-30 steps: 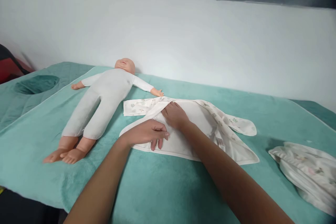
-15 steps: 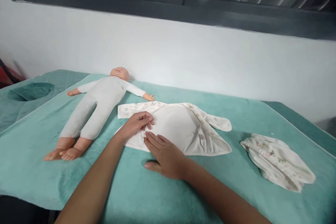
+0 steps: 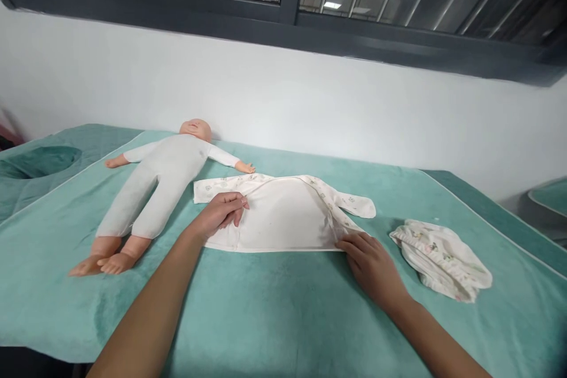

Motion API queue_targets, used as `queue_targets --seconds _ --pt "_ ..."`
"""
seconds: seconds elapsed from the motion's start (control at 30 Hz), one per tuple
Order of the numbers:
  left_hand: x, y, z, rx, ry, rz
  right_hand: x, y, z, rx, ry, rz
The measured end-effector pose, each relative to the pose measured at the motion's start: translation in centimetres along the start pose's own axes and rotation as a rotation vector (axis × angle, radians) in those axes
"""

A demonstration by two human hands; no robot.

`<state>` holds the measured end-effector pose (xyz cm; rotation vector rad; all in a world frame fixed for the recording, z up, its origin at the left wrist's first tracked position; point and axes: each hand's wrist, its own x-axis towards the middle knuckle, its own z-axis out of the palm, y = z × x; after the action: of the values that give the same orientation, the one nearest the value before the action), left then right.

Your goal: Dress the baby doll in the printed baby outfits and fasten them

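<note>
A white baby shirt (image 3: pixel 287 212) with small printed figures on its sleeves lies spread open on the green bed cover, its plain inner side facing up. My left hand (image 3: pixel 221 212) rests on the shirt's left part, fingers curled and closed on the cloth. At the lower right edge, my right hand (image 3: pixel 370 263) has its fingers closed on the shirt's front flap, the thumb mostly hidden. Left of the shirt a baby doll (image 3: pixel 170 156) in a white body suit lies on its back, one hand close to the shirt's left sleeve.
Right of my right hand lies a crumpled white printed baby garment (image 3: pixel 443 260). The green cover (image 3: pixel 266 319) spreads over the bed, with a hollow face hole (image 3: pixel 44 162) at the far left. Behind stands a white wall (image 3: pixel 283 106) below a barred window.
My right hand has moved right, from the shirt's left part to its lower right edge. The shirt's right flap is drawn in there. My left hand has stayed on the left side.
</note>
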<state>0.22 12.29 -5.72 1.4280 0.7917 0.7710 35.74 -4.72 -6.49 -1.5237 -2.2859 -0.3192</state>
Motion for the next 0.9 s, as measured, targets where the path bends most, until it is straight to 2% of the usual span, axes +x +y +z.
queue_targets --seconds 0.17,0.27,0.33,0.4,0.43,0.53,0.63,0.8,0.83,0.9 --pt "0.1 0.0 0.1 -0.008 0.011 0.014 -0.7 -0.3 -1.6 -0.019 0.003 -0.019" --pt "0.1 0.1 0.1 -0.007 0.009 0.008 -0.8 -0.6 -1.9 0.128 -0.016 0.042" --pt "0.1 0.3 0.2 -0.001 0.013 0.004 -0.7 -0.2 -1.7 0.230 0.071 0.206" --pt "0.0 0.5 0.3 0.004 0.023 0.001 -0.5 0.7 -1.3 0.245 0.188 0.432" --pt "0.0 0.6 0.3 0.004 0.029 0.000 -0.4 1.1 -1.1 0.231 0.200 0.535" --pt "-0.1 0.8 0.4 0.004 0.033 -0.007 0.3 2.2 -0.5 0.184 0.024 0.677" --pt "0.0 0.8 0.5 0.013 0.030 -0.005 1.5 2.5 -0.3 0.066 -0.119 0.627" --pt "0.2 0.5 0.3 0.006 0.037 -0.013 4.7 2.1 0.0 -0.166 -0.135 0.290" --pt "0.2 0.4 0.3 0.005 0.037 -0.015 5.5 2.1 0.0 -0.159 -0.149 0.263" --pt "0.3 0.3 0.2 0.006 0.034 -0.016 6.9 2.3 0.2 -0.068 -0.158 0.317"
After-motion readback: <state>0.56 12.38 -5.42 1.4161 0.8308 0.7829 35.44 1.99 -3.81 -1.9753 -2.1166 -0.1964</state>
